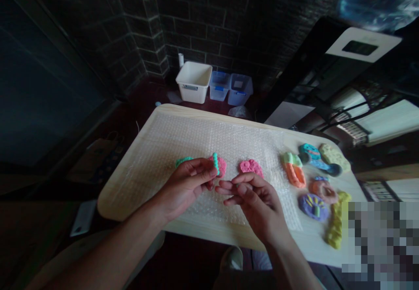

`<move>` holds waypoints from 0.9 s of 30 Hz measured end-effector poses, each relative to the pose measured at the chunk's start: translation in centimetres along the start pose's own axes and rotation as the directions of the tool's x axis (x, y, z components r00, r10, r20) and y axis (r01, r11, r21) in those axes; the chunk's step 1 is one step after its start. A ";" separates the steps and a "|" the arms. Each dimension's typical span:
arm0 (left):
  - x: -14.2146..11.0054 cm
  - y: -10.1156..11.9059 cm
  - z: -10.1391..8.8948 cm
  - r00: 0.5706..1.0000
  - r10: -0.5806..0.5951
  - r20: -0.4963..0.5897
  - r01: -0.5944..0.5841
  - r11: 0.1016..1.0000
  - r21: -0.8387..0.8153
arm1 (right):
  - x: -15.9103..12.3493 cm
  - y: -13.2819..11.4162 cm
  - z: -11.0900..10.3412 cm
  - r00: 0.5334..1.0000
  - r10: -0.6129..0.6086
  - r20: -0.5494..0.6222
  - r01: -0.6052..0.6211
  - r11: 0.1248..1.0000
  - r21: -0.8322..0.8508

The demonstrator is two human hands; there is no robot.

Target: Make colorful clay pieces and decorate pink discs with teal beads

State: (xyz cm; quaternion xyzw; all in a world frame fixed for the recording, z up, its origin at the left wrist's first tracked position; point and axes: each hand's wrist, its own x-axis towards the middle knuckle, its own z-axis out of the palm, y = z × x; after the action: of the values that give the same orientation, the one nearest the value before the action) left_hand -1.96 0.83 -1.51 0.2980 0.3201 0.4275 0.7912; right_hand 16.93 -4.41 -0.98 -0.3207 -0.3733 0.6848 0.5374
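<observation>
My left hand pinches a short turquoise strip of small beads between thumb and fingertips, held upright. Close beside it, my right hand has thumb and fingertips drawn together on a tiny green bit, too small to make out well. Past the left fingers lies a bumpy pink lump, partly covered by that hand. Another pink lump rests just beyond the right hand. A turquoise lump shows partly behind the left hand. All three lie on bubble wrap.
The bubble wrap covers much of a pale wooden table. At the right are several clay-like shapes: an orange and green one, a purple disc, a yellow piece. A white bin and blue-tinted boxes stand on the floor beyond.
</observation>
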 end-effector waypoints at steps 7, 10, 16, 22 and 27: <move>0.1 0.2 0.5 0.999 0.033 0.006 -0.033 0.999 -0.025 | 0.1 0.5 -0.6 0.989 -0.114 -0.090 0.107 0.991 -0.079; 0.1 0.2 0.4 0.999 0.031 0.010 -0.030 0.999 -0.024 | 0.2 0.6 -0.8 0.988 -0.119 -0.099 0.108 0.988 -0.106; -0.1 0.1 0.1 1.000 0.003 -0.011 -0.003 1.000 -0.007 | -0.1 0.2 -0.2 0.999 -0.023 -0.030 0.022 0.999 -0.032; -0.1 0.3 0.4 1.000 0.008 -0.018 -0.009 1.000 -0.017 | -0.1 0.3 -0.3 0.998 -0.038 -0.040 0.038 0.999 -0.007; -0.2 0.2 0.4 1.000 0.029 0.012 -0.029 0.999 -0.025 | 0.2 0.6 -0.6 0.985 -0.116 -0.128 0.100 0.987 -0.123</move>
State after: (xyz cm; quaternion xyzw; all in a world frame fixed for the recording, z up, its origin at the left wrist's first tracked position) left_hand -1.77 0.67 -1.06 0.2955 0.3054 0.4409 0.7906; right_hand 17.07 -4.21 -1.84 -0.3761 -0.3924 0.6086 0.5780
